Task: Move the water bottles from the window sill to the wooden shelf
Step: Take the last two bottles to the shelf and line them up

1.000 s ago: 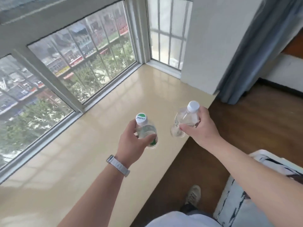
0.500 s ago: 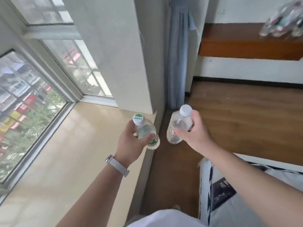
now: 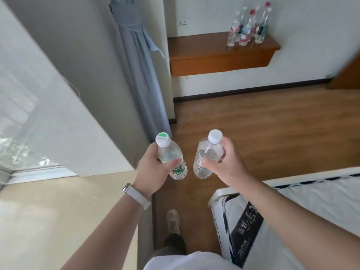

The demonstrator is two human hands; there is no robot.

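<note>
Ahead and up-right, well apart from both hands, hangs the wooden shelf (image 3: pixel 222 52). The left hand (image 3: pixel 153 168) grips the green-capped bottle (image 3: pixel 171 158), the right hand (image 3: pixel 228 162) the white-capped bottle (image 3: pixel 207 154); the right is nearer.

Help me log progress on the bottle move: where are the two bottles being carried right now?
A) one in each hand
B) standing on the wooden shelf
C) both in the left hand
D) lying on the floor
A: the left hand grips the green-capped bottle and the right hand grips the white-capped bottle, both short of the wooden shelf.
</note>
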